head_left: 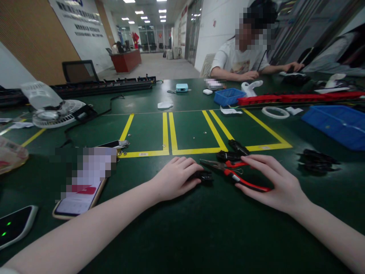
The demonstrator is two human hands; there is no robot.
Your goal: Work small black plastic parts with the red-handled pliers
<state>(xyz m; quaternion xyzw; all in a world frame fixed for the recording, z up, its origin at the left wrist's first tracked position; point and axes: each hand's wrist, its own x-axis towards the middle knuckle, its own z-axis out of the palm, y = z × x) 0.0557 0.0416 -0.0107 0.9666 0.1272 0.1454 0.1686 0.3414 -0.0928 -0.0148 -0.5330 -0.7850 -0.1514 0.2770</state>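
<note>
My left hand (175, 178) lies on the green table (182, 228), its fingers curled over a small black part (203, 176) and pinching it. My right hand (273, 182) rests flat over the red handles of a pair of pliers (236, 176), fingers stretched out and touching them. The pliers' jaws point left toward the black part. Several more black parts (232, 151) lie just beyond the pliers, by the yellow tape lines (199, 150).
Two phones (76, 201) (15, 225) lie at the near left. A small fan (55, 112) stands at far left. Blue bins (336, 123) (228, 96), a red rail (299, 98), a white ring (275, 112) and a black pile (316, 160) are to the right. A person (242, 57) sits across.
</note>
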